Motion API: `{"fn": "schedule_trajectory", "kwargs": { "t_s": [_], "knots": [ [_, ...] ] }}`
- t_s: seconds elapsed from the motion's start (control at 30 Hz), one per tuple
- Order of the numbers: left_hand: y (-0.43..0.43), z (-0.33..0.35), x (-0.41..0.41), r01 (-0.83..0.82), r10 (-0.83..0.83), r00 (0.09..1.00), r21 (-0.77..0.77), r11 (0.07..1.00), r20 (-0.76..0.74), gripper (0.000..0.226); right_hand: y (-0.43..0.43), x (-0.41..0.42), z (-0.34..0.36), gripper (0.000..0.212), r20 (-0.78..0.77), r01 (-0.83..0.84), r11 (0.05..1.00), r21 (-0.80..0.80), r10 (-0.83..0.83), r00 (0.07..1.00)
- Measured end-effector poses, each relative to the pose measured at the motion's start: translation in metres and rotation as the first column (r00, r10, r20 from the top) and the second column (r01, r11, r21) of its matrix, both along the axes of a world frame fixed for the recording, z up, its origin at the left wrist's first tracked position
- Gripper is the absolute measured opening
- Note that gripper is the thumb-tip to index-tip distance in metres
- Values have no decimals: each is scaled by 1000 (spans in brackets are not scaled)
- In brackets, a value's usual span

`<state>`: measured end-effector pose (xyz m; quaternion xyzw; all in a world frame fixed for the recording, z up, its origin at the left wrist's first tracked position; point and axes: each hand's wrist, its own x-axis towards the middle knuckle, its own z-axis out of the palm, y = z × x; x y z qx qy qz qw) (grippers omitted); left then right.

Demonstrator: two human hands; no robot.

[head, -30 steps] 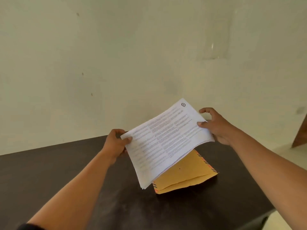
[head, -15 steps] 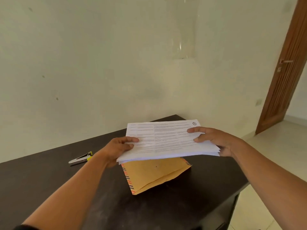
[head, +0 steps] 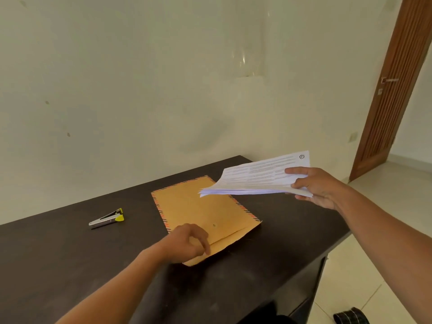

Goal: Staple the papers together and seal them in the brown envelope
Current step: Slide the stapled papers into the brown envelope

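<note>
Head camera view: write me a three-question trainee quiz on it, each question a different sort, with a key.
1. True or false: the stapler lies on the table, apart from the brown envelope.
2. Which hand holds the papers? A. left B. right C. both
3. Fill in: the left hand is at the near corner of the ____.
Key: 1 true; 2 B, the right hand; 3 brown envelope.
</note>
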<state>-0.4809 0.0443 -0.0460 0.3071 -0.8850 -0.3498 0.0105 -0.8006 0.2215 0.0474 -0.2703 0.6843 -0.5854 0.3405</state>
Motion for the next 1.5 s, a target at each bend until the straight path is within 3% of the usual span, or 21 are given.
{"fn": "schedule_trajectory", "kwargs": {
  "t_s": [0.13, 0.37, 0.6, 0.77, 1.0, 1.13, 1.33, 1.5],
  "knots": [
    [0, -2, -13, 123, -106, 988, -158, 980, 117, 25, -7, 3, -7, 47, -19, 29, 1000, -3, -29, 999],
    [-13, -9, -32, 123, -75, 990, -478, 870, 118, 39, 5, -4, -6, 45, -48, -16, 997, 78, 20, 999],
    [-17, -9, -44, -24, 27, 1000, -479, 877, 0, 32, 63, -39, 5, 39, -44, -68, 974, 214, 79, 996],
    [-11, -10, -52, 36, 33, 992, -533, 845, 120, 32, 84, -42, 1, 37, 3, -87, 976, 200, 88, 996],
    [-4, -16, -53, 125, 100, 956, -695, 708, 274, 23, 75, -31, -4, 37, 35, -111, 979, 173, 107, 994],
    [-7, -10, -43, 85, 76, 980, -740, 667, 182, 33, 65, -26, -2, 37, 41, -130, 980, 151, 125, 991],
    [-12, -8, -29, 28, 96, 986, -699, 715, 138, 70, 60, -26, -2, 39, 63, -124, 980, 157, 115, 991],
    [-10, -9, -24, -8, 101, 991, -693, 721, 93, 76, 70, -28, -6, 56, 110, -129, 973, 192, 110, 988]
  ]
}}
